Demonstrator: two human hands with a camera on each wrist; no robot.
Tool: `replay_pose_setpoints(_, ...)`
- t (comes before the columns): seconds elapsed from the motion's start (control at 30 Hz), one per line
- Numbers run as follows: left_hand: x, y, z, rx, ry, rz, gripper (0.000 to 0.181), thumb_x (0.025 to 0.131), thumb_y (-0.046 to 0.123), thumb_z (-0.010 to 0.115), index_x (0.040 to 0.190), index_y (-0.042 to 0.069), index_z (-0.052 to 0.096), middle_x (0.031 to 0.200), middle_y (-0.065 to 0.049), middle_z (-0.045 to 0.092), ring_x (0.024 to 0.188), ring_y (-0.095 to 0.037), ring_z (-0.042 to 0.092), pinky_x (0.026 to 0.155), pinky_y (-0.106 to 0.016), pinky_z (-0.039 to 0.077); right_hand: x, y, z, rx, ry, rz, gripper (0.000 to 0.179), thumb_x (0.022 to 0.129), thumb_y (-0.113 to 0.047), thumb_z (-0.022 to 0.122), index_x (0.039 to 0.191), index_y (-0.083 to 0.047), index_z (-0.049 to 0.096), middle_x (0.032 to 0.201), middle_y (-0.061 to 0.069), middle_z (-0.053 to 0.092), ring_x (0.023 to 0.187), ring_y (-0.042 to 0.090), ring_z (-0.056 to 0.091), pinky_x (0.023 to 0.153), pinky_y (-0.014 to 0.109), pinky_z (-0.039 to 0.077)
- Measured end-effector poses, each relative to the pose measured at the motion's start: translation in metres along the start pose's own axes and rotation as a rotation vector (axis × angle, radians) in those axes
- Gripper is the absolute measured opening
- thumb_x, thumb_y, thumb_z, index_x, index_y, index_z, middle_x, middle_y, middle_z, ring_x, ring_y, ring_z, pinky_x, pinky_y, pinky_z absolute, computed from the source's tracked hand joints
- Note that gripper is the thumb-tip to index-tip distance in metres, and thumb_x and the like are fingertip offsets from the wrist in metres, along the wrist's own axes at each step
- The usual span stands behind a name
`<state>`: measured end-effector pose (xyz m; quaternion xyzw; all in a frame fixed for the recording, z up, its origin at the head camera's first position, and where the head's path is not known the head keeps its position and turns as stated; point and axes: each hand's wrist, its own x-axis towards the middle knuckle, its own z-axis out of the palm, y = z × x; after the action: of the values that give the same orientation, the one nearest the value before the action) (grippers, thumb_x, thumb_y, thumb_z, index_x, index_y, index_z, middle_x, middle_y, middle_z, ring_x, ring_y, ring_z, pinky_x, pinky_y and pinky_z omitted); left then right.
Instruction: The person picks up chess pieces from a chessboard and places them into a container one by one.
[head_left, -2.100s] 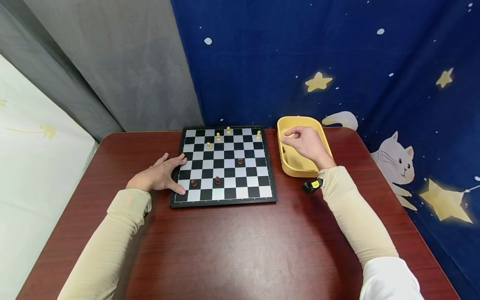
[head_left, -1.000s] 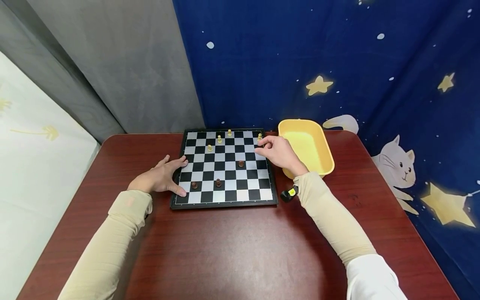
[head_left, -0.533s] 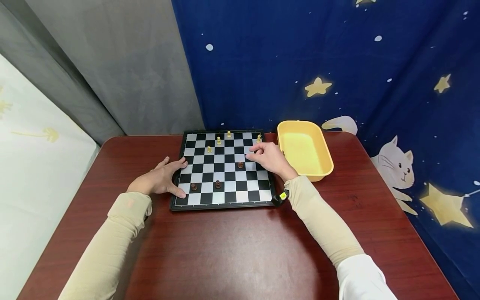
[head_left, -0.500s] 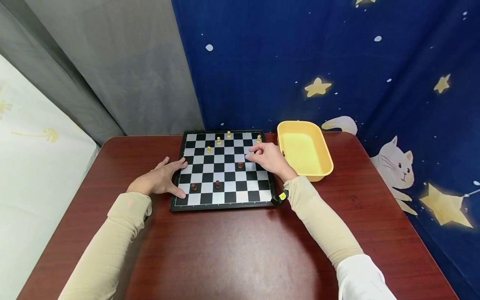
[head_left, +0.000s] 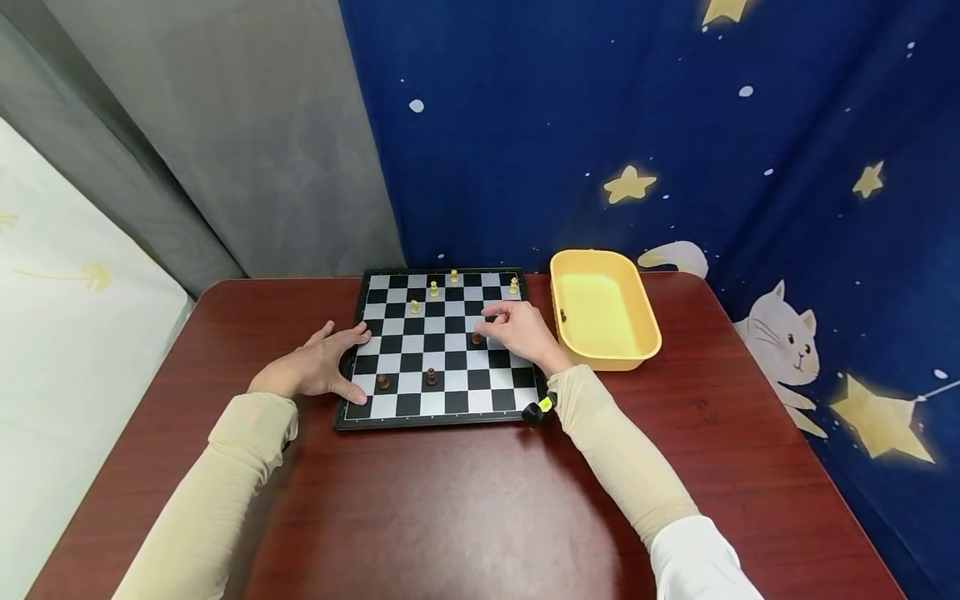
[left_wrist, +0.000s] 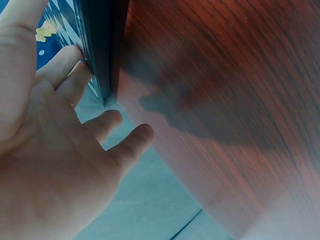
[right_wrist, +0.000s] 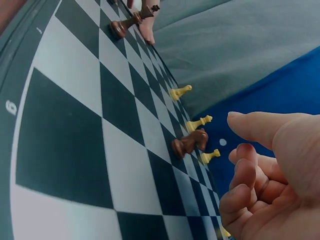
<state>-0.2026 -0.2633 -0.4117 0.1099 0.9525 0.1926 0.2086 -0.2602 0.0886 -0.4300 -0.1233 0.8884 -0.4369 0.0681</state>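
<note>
Hovering over the chessboard: right hand, thumb parted from bent fingers.
Brown knight near, ungripped; left hand spread at the chessboard's edge.

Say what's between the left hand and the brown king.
Another brown piece, standing on the board between the left hand and the king; the head view shows it.

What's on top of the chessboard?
Four yellow pieces and three brown pieces show on the chessboard; the left hand touches its left edge. In the head view, the right hand hides some right-side squares.
</note>
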Motion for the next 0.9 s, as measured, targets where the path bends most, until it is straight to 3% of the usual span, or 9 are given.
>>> replay_pose_setpoints(0.43,0.0,0.001,0.002,-0.004,0.01,0.012,0.118,0.065,0.052,0.091,0.16,0.01,0.034,0.171,-0.015,0.019,0.156,-0.053,0.0,0.121,-0.073,0.014,-0.002,0.008,0.013,0.019,-0.039,0.005,0.038,0.089,-0.035,0.077,0.119,-0.011,0.075,0.072,-0.004,0.062,0.061,0.011,0.051,0.057,0.023,0.04)
replay_pose_setpoints(0.9,-0.003,0.001,0.004,-0.014,0.024,0.013,0.118,0.064,0.049,0.092,0.16,0.012,0.035,0.172,-0.014,0.02,0.156,-0.052,0.001,0.119,-0.074,0.018,0.0,0.006,0.02,-0.088,-0.054,-0.023,0.023,0.087,-0.022,0.078,0.107,-0.011,0.078,0.075,0.0,0.072,0.064,0.007,0.057,0.063,0.021,0.045)
